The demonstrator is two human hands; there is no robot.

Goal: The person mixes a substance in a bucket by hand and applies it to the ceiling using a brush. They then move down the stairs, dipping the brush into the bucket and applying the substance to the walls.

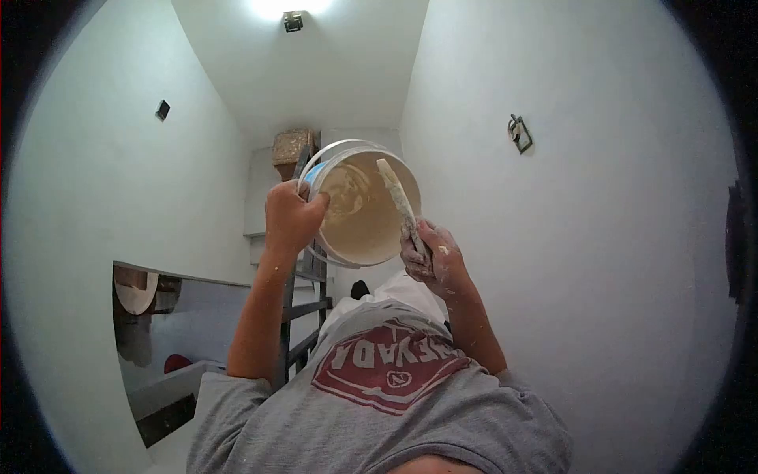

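Observation:
A white bucket (371, 249) is tilted so that its open mouth faces me, with pale cream paste coating its inside. My left hand (296, 217) grips the bucket's rim on the left side, its thumb over the edge. In my right hand (430, 257) is a paste-covered tool (399, 193), held by its lower end at the bucket's right edge. The tool's upper end points up in front of the bucket's mouth. White paste is smeared over the fingers of my right hand. The bucket's handle arches above the rim.
A dark ladder (306, 308) stands behind and below my left forearm. Beyond the bucket is a brown box-like object (292, 150). Pale walls rise on both sides, with a dark fitting (163, 110) on the left and a metal-framed one (520, 134) on the right. An opening shows lower left.

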